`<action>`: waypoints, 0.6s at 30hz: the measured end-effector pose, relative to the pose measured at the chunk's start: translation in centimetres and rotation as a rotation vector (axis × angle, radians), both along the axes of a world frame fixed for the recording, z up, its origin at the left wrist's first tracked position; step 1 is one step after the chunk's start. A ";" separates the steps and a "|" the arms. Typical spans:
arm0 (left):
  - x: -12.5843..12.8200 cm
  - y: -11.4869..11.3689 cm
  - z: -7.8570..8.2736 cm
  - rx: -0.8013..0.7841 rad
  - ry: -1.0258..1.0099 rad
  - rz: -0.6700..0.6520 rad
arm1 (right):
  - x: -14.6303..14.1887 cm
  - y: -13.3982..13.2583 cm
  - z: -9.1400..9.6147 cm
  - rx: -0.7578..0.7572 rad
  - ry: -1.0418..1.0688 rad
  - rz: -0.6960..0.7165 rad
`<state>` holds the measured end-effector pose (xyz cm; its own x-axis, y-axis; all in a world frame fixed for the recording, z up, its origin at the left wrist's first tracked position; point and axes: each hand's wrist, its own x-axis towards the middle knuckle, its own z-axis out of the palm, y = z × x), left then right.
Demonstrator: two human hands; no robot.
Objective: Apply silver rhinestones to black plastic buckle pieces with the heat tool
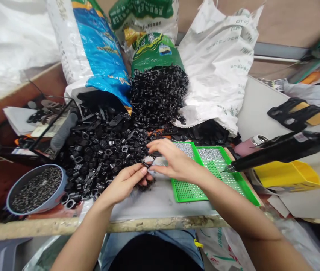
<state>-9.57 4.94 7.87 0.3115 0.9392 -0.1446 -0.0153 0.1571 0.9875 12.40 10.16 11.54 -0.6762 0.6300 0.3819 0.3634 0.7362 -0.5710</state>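
Between the thumb and fingers of my left hand (127, 183) is a small black plastic part (147, 164), mostly covered by the fingertips. My right hand (173, 160) arches just to the right of it, thumb and fingers apart with a gap between them. Whether the right fingertips touch the part, I cannot tell. A heap of loose black plastic parts (92, 165) spreads left of and behind both hands. Close by the right forearm lie two green perforated trays (189, 195) with small shiny metal pieces in their far ends.
A black electric screwdriver (278, 148) points in over the right tray. At left stands a blue bowl (63, 188) of small metal pieces. Behind, a green sack (156, 52) spills black parts between a blue-white sack (100, 49) and a white sack (216, 67). A yellow bin (289, 175) sits right.
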 end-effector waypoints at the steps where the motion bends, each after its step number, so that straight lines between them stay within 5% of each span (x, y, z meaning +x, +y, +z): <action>1: -0.2 -0.1 -0.1 -0.025 -0.044 0.077 | 0.3 0.2 -0.7 0.016 0.011 -0.059; 4: -1.0 -0.4 -0.7 -0.088 -0.137 0.293 | 0.8 0.4 -3.4 -0.017 -0.205 -0.156; 9: -0.8 -0.9 -1.3 -0.044 -0.144 0.362 | -1.0 -0.8 -7.3 -0.033 -0.568 -0.243; 18: 0.3 -1.7 -1.6 0.030 -0.135 0.312 | -1.1 -0.6 -7.9 -0.004 -0.588 -0.301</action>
